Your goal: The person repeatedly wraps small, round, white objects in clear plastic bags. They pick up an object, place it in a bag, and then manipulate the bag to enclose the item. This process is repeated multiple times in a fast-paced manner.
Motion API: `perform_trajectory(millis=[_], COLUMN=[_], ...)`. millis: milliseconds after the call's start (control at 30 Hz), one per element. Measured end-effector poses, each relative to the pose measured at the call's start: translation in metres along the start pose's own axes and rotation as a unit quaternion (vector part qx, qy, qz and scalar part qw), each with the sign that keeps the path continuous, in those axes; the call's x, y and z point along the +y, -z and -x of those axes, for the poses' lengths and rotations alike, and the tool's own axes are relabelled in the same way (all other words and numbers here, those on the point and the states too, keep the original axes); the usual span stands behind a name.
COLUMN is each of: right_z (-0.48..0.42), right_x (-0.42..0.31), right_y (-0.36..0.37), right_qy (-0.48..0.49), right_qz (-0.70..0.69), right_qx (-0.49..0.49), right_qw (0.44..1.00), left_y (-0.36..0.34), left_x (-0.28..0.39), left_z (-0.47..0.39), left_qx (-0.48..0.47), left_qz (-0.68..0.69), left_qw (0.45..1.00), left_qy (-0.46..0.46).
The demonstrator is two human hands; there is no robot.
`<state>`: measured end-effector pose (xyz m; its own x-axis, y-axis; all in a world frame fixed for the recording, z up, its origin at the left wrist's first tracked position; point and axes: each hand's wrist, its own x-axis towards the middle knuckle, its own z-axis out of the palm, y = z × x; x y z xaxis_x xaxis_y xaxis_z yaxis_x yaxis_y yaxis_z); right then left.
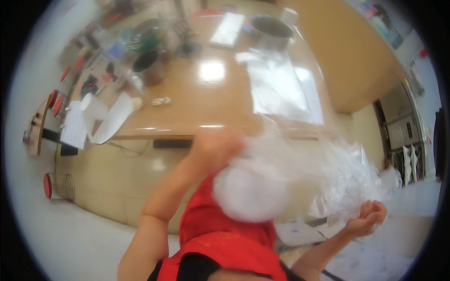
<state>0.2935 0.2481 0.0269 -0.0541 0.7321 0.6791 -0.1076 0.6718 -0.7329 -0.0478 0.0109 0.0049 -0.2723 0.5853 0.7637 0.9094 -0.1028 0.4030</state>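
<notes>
My left hand (219, 145), blurred by motion, grips the gathered end of a clear plastic bag (274, 147) in front of the table edge. A round white bundle (251, 193), its contents too blurred to tell, hangs below that hand before my red apron (225, 242). To the right, my right hand (371, 216) is closed on a mass of crumpled clear plastic (348, 179). Whether the two stretches of plastic are one piece I cannot tell.
On the wooden table (197, 112) lie flat plastic bags (277, 84) beside a metal pot (270, 33). A second pot (149, 66), a white roll (93, 107) and papers (74, 123) are at the left. A wooden panel (344, 52) rises at the right.
</notes>
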Motion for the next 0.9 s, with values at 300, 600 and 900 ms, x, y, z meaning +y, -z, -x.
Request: perform_trajectory(millis=[300, 600, 900], right_z=[0.047, 0.055, 0.061], right_x=[-0.076, -0.089, -0.087], right_y=[-0.128, -0.127, -0.081], right_qy=[0.236, 0.249, 0.303], right_qz=[0.2, -0.024, 0.199], right_qx=[-0.399, -0.5, -0.562], right_qw=[0.863, 0.829, 0.743], left_y=[-0.004, -0.018, 0.038], left_x=[0.076, 0.022, 0.015], left_z=[-0.008, 0.064, 0.032], left_qx=[0.0, 0.052, -0.141], left_qz=[-0.117, 0.094, -0.301], left_qw=[0.956, 0.952, 0.884], left_qy=[-0.271, 0.285, 0.328])
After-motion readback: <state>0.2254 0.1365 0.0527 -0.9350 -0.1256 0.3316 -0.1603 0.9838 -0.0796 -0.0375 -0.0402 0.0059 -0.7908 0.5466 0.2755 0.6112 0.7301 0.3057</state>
